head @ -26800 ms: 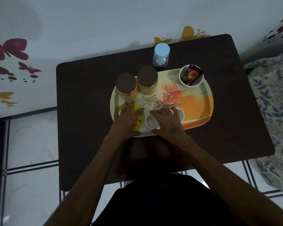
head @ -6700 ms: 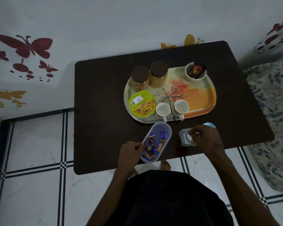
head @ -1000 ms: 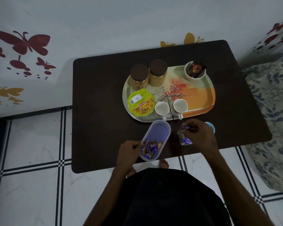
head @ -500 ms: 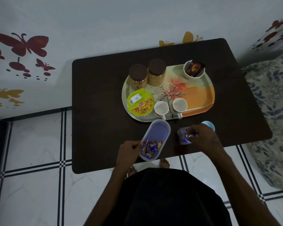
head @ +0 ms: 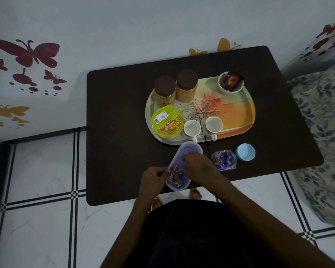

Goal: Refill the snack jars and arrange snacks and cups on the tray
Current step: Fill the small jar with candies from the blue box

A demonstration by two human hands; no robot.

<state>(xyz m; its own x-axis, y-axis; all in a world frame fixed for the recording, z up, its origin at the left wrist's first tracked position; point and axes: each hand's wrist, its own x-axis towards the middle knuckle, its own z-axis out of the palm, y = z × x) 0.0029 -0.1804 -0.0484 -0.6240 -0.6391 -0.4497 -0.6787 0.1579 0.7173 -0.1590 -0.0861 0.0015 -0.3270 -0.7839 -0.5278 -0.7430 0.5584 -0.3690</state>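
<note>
A purple oval container (head: 190,151) with wrapped candies (head: 174,176) at its near end lies tilted at the table's front edge. My left hand (head: 154,178) grips its near left rim. My right hand (head: 198,165) reaches into the container with its fingers bent down over the candies, and its fingertips are hidden. To the right stand a small clear jar (head: 223,160) holding a few purple candies and its blue lid (head: 245,152). The tray (head: 238,113) carries two brown-lidded snack jars (head: 165,91) (head: 187,86), a green noodle cup (head: 166,123), two white cups (head: 191,128) (head: 213,124) and a white bowl (head: 230,84) with a dark packet.
The dark table (head: 120,117) stands against a white wall with butterfly stickers. A floral bed cover (head: 325,132) lies to the right. Tiled floor (head: 43,190) shows to the left and below, with bare feet under the table edge.
My right hand has left the clear jar and moved left into the purple container. The jar now stands free with candies inside. My left hand keeps its hold on the container.
</note>
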